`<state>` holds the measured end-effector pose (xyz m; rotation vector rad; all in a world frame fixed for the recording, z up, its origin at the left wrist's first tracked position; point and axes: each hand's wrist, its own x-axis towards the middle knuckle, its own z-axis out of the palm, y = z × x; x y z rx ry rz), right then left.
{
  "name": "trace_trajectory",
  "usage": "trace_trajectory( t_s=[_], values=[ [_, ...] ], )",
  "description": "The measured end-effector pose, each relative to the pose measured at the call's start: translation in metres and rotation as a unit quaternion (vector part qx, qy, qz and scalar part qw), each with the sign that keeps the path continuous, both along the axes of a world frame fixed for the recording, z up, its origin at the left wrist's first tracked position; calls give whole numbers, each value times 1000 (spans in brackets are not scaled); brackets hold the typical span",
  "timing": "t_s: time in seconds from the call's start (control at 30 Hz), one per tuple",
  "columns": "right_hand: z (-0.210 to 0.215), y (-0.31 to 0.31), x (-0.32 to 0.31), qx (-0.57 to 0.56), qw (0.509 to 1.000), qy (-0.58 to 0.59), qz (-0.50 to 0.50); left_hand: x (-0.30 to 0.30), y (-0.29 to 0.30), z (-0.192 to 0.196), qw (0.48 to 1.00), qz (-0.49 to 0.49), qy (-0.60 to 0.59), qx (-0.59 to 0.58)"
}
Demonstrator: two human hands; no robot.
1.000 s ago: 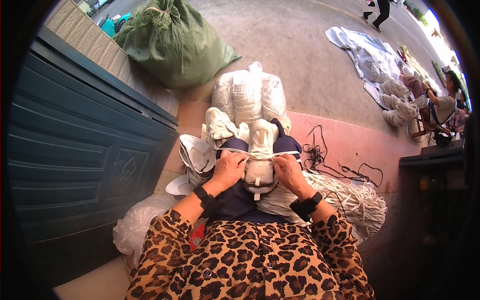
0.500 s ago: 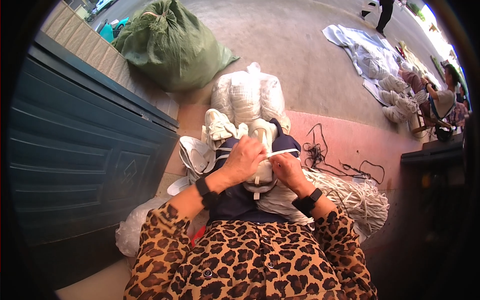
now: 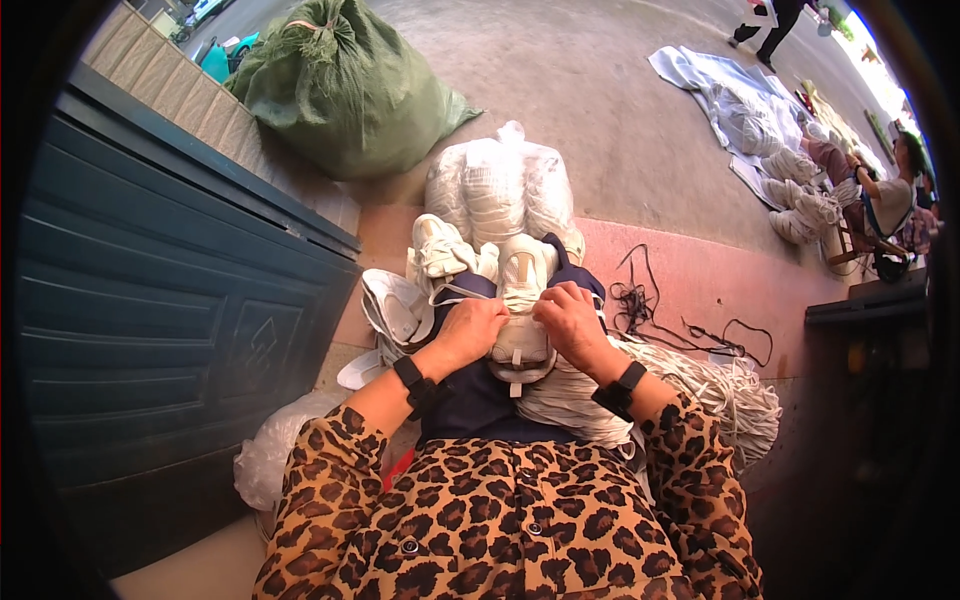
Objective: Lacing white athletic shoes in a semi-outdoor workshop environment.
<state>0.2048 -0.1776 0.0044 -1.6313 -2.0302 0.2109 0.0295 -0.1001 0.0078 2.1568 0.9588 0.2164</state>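
While it rests on the person's lap, the white shoe [image 3: 522, 300] points away from the body | left hand [image 3: 470, 330]: fingers curled, pinching a white lace [image 3: 452, 293] at its side | right hand [image 3: 568, 320]: fingers bent onto its top | white laces bundle [image 3: 700, 385]: beside the right forearm.

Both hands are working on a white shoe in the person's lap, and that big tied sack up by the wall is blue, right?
Not quite: the head view shows the tied sack is green, not blue. Both the left hand and the right hand are indeed on the white shoe in the lap.
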Motion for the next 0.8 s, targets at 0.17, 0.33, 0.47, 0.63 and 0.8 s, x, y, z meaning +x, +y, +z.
trace_trajectory(
  t_s=[0.17,0.33,0.47,0.63,0.8],
  values=[
    [87,27,-13,116,891,438,28,1,-2,3,990,-4,112,80],
    [77,16,7,-35,873,483,-53,16,9,5,963,-133,181,146],
    [33,8,3,-64,883,449,-125,33,8,9,926,-231,248,169],
    [13,1,0,-192,899,370,-134,29,21,14,939,-222,254,70],
    [0,-2,-10,-213,917,321,-102,37,13,25,940,-173,288,54]
  ],
)
